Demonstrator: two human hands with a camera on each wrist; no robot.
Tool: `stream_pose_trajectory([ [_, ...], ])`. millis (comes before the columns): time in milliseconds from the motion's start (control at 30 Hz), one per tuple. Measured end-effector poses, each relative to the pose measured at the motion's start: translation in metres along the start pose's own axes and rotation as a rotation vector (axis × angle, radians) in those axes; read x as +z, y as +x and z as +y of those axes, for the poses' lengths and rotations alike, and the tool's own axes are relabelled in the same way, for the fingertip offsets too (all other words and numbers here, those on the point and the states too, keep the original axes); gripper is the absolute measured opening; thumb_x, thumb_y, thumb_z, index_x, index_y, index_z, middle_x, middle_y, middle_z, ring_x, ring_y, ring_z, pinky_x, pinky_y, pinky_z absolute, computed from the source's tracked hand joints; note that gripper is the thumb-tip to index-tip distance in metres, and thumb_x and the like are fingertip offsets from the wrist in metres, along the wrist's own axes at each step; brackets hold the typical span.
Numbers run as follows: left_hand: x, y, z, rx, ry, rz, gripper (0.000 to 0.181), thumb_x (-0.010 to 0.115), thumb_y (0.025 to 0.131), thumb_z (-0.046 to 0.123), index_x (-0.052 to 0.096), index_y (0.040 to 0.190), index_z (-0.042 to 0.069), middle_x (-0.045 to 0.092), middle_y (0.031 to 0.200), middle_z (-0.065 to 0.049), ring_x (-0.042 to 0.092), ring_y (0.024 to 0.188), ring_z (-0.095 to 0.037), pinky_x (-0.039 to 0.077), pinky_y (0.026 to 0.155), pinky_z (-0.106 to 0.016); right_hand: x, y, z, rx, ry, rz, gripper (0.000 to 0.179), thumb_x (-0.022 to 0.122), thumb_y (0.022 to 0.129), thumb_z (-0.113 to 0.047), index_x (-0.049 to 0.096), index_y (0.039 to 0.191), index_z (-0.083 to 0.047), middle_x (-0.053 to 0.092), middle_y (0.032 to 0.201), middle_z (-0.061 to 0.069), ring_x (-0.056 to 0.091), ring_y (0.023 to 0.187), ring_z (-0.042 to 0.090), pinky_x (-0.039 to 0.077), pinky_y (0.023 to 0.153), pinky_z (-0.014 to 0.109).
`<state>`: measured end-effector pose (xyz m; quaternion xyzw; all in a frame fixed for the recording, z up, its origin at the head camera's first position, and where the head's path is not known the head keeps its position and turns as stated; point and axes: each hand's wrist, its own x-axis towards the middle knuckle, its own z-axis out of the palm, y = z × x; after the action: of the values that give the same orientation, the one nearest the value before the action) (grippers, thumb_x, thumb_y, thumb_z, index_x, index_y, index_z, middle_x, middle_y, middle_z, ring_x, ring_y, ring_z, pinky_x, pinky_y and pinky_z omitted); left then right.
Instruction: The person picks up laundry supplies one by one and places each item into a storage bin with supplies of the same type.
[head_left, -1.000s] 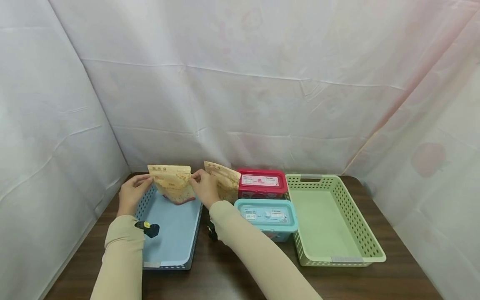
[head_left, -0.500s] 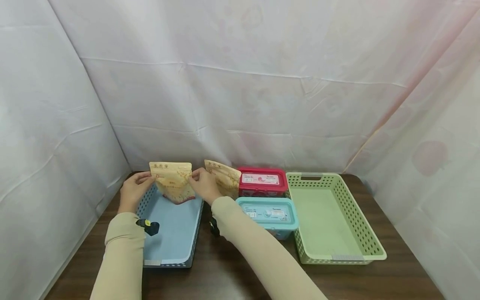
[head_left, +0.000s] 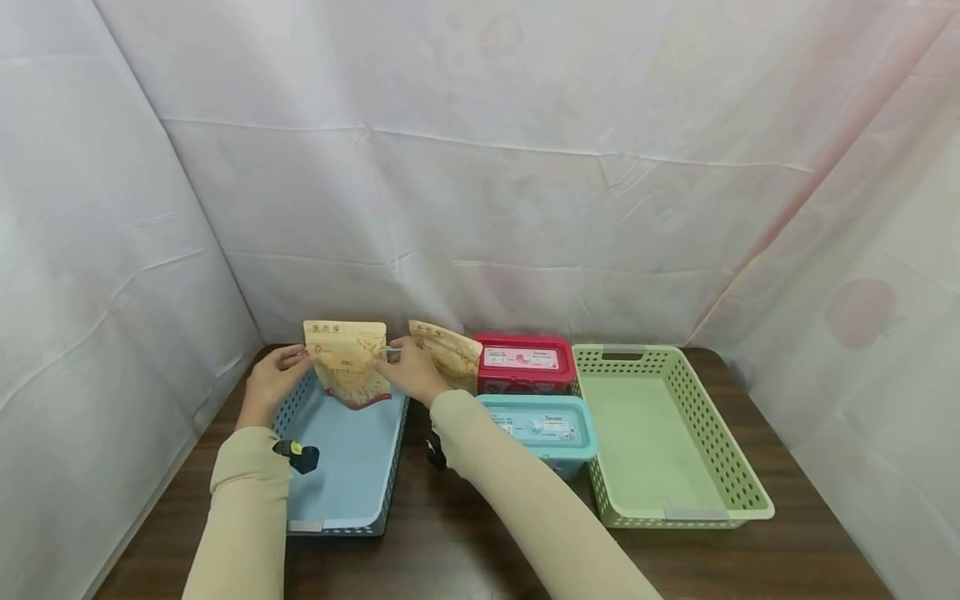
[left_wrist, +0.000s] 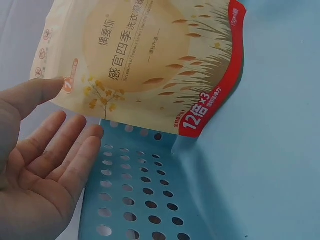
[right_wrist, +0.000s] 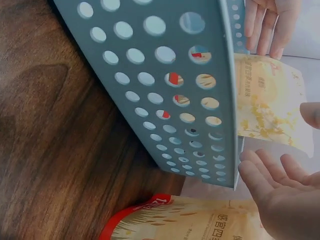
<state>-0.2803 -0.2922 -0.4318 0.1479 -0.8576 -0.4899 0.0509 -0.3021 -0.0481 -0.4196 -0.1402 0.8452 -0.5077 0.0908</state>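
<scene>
Your left hand (head_left: 272,382) and right hand (head_left: 414,371), fingers loosely extended, grip nothing beside the pouch (head_left: 348,365) (perhaps just steadying it), which stands inside the blue basket (head_left: 343,467) at its far end, probably for support from behind.

In the head view, we are finding the fine print on the laundry-capsule pouch (head_left: 345,367) too small to read. We are missing part of the second pouch (head_left: 453,358) behind the right hand (head_left: 414,371) and part of the turquoise box (head_left: 551,427) behind the right sleeve (head_left: 528,508). In the left wrist view, we are losing part of the left hand (left_wrist: 40,182) past the left edge.
</scene>
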Motion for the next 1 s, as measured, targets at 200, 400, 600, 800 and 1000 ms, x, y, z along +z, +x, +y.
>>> stream_pose_trajectory([
  [200,-0.005,-0.010,0.011,0.004,0.014,-0.106,0.091,0.057,0.097,0.057,0.020,0.159,0.003,0.032,0.155,-0.029,0.030,0.141,-0.049,0.029,0.110,-0.064,-0.004,-0.004,-0.003,0.000,-0.009,-0.013,0.065,0.061,0.100,-0.042,0.039,0.149,-0.006,0.056,0.138,0.014,0.059,0.120,0.027,0.052,0.094,0.043],
  [400,-0.010,-0.020,0.022,-0.001,0.043,-0.179,0.098,0.056,0.096,0.060,0.010,0.160,0.001,0.020,0.159,-0.032,0.020,0.144,-0.051,0.023,0.110,-0.069,-0.009,-0.011,-0.011,-0.013,-0.021,-0.043,0.071,0.060,0.099,-0.045,0.034,0.153,-0.005,0.052,0.142,0.015,0.053,0.126,0.027,0.049,0.099,0.045],
  [600,-0.009,-0.029,0.028,0.026,-0.009,-0.161,0.099,0.056,0.095,0.062,0.010,0.161,0.005,0.017,0.161,-0.028,0.016,0.146,-0.050,0.022,0.110,-0.069,-0.017,-0.019,-0.021,-0.051,-0.055,-0.084,0.078,0.059,0.098,-0.050,0.032,0.154,-0.005,0.050,0.143,0.016,0.051,0.129,0.027,0.048,0.101,0.044],
  [800,-0.003,-0.042,0.034,0.063,-0.113,-0.097,0.096,0.060,0.093,0.062,0.016,0.161,0.010,0.022,0.162,-0.022,0.017,0.146,-0.047,0.021,0.111,-0.069,-0.022,-0.024,-0.026,-0.091,-0.092,-0.105,0.080,0.059,0.098,-0.051,0.032,0.154,-0.002,0.054,0.138,0.018,0.054,0.125,0.027,0.049,0.100,0.044],
  [1000,0.001,-0.051,0.040,0.112,-0.143,-0.080,0.093,0.062,0.094,0.057,0.018,0.161,0.010,0.023,0.161,-0.021,0.025,0.145,-0.044,0.024,0.111,-0.067,-0.026,-0.028,-0.027,-0.118,-0.099,-0.130,0.078,0.060,0.098,-0.050,0.033,0.153,-0.002,0.062,0.128,0.011,0.060,0.116,0.019,0.052,0.097,0.041],
])
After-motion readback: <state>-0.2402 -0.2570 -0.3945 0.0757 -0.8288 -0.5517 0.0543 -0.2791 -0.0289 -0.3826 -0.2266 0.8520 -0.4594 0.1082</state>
